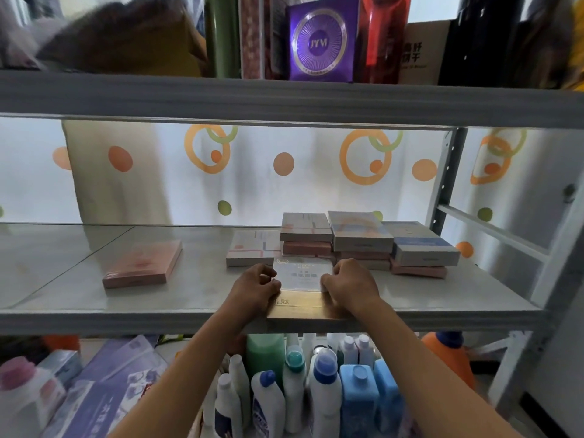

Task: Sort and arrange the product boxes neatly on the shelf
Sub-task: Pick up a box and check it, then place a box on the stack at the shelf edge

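A white-and-gold product box (pixel 301 279) lies flat at the front edge of the middle shelf (pixel 189 298). My left hand (pixel 257 287) grips its left side with curled fingers. My right hand (pixel 349 286) grips its right side the same way. Behind it, a white patterned box (pixel 252 248) lies flat, and three short stacks of boxes stand side by side: a grey-and-pink stack (pixel 306 235), a middle stack (pixel 360 238) and a right stack (pixel 420 251). A single pink box (pixel 143 263) lies alone to the left.
The upper shelf (pixel 284 96) carries a purple box (pixel 324 42), a brown carton (pixel 423 52) and dark upright items. Below the middle shelf stand several detergent bottles (pixel 325 390) and purple packages (pixel 104 390). A grey upright post (pixel 448 172) bounds the right side.
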`<act>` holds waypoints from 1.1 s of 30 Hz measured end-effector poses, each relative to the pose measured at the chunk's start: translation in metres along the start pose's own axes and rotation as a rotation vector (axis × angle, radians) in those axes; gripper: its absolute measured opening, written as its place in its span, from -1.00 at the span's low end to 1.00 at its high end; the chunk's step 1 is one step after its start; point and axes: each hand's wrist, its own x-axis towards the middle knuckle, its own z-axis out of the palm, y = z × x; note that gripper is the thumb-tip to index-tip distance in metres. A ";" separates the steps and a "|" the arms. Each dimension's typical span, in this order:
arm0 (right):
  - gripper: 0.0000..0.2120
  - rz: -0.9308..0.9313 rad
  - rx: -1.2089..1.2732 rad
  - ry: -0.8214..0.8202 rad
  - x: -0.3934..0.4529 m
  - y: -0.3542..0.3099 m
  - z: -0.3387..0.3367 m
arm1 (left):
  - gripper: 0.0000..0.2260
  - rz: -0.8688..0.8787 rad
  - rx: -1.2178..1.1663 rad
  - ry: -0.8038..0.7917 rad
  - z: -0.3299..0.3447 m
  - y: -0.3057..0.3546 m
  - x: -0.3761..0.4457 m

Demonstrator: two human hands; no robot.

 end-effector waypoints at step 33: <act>-0.88 -0.401 0.084 -0.135 0.058 -0.100 0.056 | -0.43 -0.186 0.549 0.420 -0.072 -0.054 0.070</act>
